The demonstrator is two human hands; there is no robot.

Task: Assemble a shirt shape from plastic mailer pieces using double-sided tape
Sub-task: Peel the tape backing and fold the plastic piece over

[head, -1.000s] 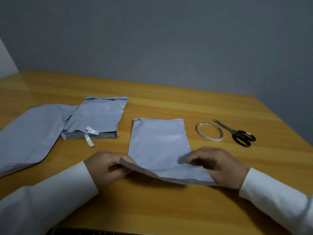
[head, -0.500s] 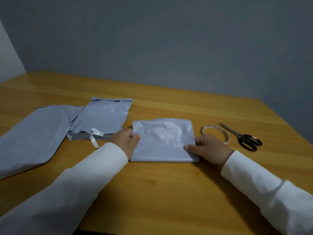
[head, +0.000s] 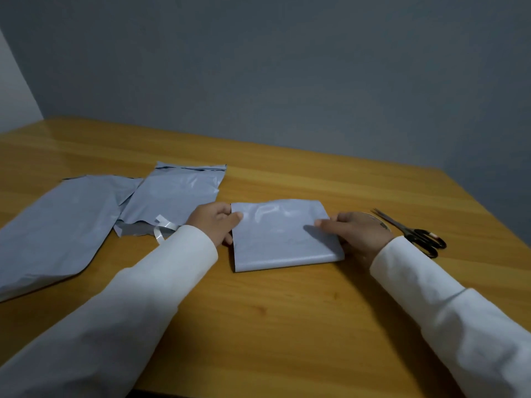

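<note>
A folded grey plastic mailer piece [head: 283,235] lies on the wooden table [head: 287,326]. The left hand [head: 216,222] pinches its left edge, thumb on top; the right hand [head: 357,234] pinches its right edge likewise.

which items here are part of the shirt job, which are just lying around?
In use:
folded mailer, left hand and right hand holding its sides
two mailer pieces
tape strip
tape roll, mostly hidden by right hand

Idle:
scissors, untouched

Single head-worn view: looks forward and down, close over the counter [head: 287,326], wide-angle; both hands in near foreground, grey wall [head: 287,81] behind.
</note>
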